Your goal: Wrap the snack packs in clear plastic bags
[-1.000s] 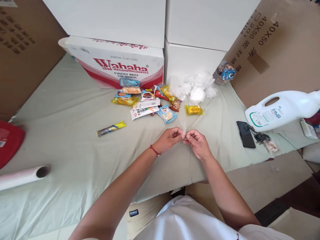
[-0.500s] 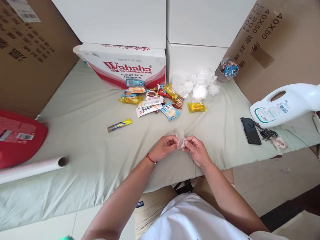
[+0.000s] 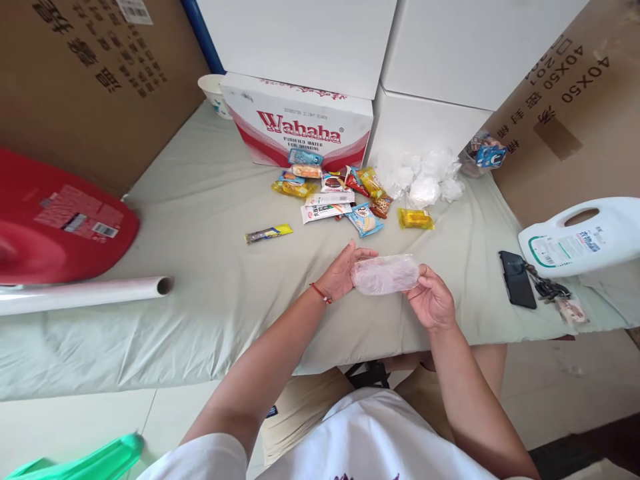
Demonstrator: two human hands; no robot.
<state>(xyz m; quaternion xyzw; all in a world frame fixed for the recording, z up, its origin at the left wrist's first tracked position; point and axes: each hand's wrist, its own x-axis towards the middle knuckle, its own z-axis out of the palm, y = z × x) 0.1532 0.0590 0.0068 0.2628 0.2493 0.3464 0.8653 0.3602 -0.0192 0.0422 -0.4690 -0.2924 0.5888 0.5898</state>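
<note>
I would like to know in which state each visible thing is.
Clear plastic piece, spread out
Right hand, pinching its end
Left hand, open, beside its other end
Phone, lying flat
White roll, lying sideways
Snack packets, mostly heaped
Clear bundles, crumpled

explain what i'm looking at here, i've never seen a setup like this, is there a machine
No machine arms show, just a person's two bare hands. Every picture comes from one camera worn on the head, looking forward and down.

The right hand pinches one end of a piece of clear plastic; the left hand is open at its other end.

On the cloth-covered table lie wrapped snacks, a phone, keys, a white bottle and a roll. A water box stands behind the snacks.
</note>
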